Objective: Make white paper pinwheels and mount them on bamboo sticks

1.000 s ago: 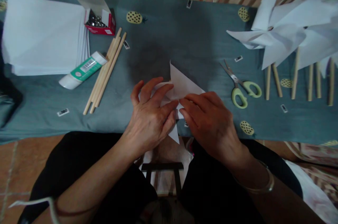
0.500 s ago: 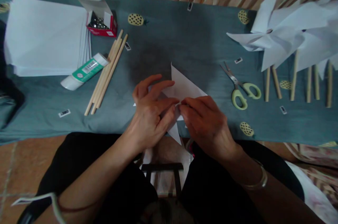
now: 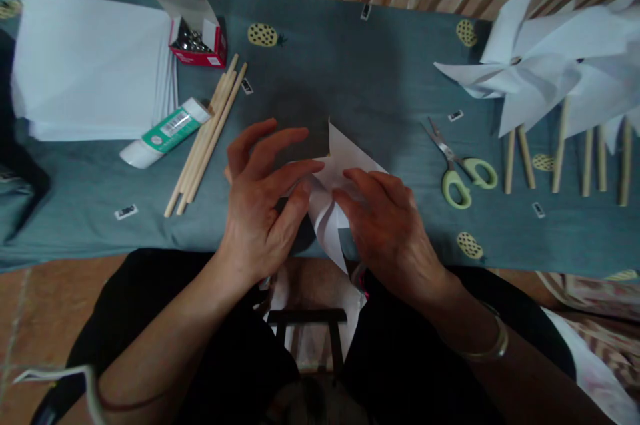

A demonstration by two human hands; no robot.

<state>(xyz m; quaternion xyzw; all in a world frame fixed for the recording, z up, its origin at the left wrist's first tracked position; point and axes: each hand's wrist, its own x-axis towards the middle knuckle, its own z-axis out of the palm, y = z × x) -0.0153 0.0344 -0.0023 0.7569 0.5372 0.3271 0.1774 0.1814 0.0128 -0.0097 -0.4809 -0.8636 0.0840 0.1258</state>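
A white paper pinwheel [image 3: 351,150] lies at the table's front edge between my hands, one pointed blade hanging over the edge. Its blades curve in toward the middle. My left hand [image 3: 265,205] is at the pinwheel's left side with fingers spread, thumb and index tips close to a curled blade; whether they touch it I cannot tell. On the other side, my right hand [image 3: 387,221] has its thumb and index finger apart beside the pinwheel's centre, holding nothing visible. The right hand covers part of the paper.
Scissors [image 3: 453,168] with green handles lie to the right, below finished pinwheels [image 3: 545,78] on wooden sticks. On the left are a paper stack [image 3: 95,65], a red box [image 3: 200,51] of small metal pieces, a glue tube [image 3: 167,133] and several wooden sticks [image 3: 207,138].
Both hands were pinched together at the pinwheel's centre. They have parted: my left hand has moved left with its fingers spreading, and my right thumb and index finger have opened, uncovering the curled blades.
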